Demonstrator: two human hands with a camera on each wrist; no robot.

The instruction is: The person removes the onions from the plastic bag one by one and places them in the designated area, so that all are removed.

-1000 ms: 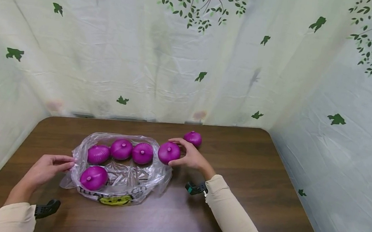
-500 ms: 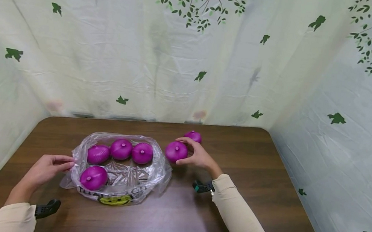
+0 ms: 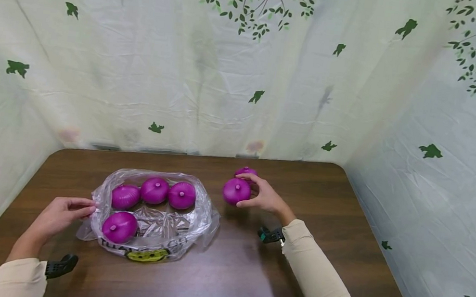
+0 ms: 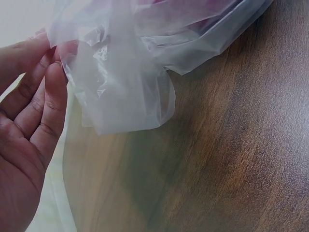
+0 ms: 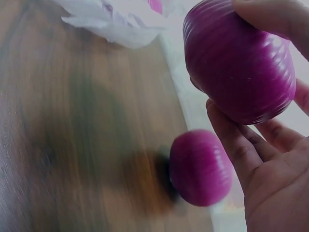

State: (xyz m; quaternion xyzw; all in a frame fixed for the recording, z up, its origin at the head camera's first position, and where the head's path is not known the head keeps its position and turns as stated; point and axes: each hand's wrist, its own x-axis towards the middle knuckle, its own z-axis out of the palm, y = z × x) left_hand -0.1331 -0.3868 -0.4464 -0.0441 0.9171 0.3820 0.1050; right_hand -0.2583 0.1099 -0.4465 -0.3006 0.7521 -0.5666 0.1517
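Observation:
My right hand (image 3: 266, 197) holds a purple onion (image 3: 236, 191) between thumb and fingers, to the right of the clear plastic bag (image 3: 204, 222). In the right wrist view the held onion (image 5: 236, 63) shows ridged, shiny skin. Behind it a second onion (image 3: 246, 171) rests on the table, partly covered by the hand in the head view. At the bag's left edge, my left hand (image 3: 58, 217) pinches the plastic with thumb and fingertips; the left wrist view shows the gathered plastic (image 4: 120, 82) at the fingertips. Several onions (image 3: 120, 227) sit inside the bag's wide mouth.
The brown wooden table (image 3: 215, 281) has rounded far corners. A pale curtain (image 3: 211, 68) printed with green leaves hangs behind it and along both sides. Black lettering and a yellow print (image 3: 148, 255) mark the bag's front.
My right hand has moved right, away from the bag, carrying the onion toward the one at the back. My left hand and the bag have stayed in place.

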